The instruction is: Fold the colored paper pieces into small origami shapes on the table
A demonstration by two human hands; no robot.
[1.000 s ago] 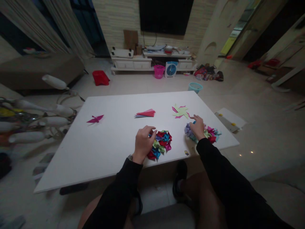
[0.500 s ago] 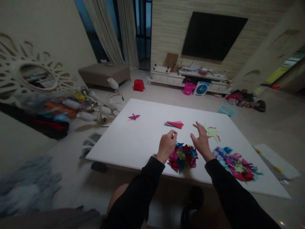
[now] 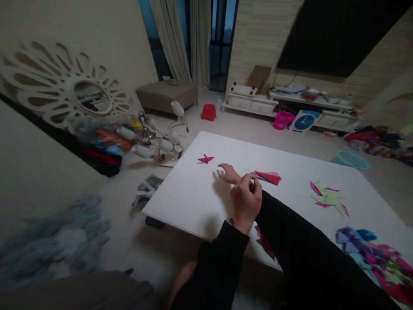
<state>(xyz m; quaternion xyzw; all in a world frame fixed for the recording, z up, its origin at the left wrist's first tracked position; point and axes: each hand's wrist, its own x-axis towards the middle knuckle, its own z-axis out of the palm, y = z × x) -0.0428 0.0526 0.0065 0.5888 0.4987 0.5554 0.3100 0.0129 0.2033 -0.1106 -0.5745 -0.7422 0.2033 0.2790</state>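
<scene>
A magenta folded-paper crane (image 3: 205, 159) rests on the left part of the white table (image 3: 190, 189). My right hand (image 3: 229, 174) stretches across toward it with fingers apart, holding nothing and still short of the crane. In front of that arm is my left hand (image 3: 247, 200), thumb and fingers pinched together; whatever they hold, if anything, is hidden. Just beyond the right sleeve lies a fanned bundle of red and pink folded paper (image 3: 269, 177). Nearer to me, a heap of dark red folded paper (image 3: 265, 242) is mostly covered by my arms.
A green and pink paper pinwheel shape (image 3: 329, 198) lies on the right of the table. A pile of colourful folded paper (image 3: 380, 262) sits at the near right. Beyond the table are a red stool (image 3: 208, 112), a teal basket (image 3: 351, 160) and a lamp (image 3: 164, 144) on the floor.
My right hand has swung from beside the pinwheel leftward, past my left hand, toward the crane. My left hand stays pinched. The view has turned left.
</scene>
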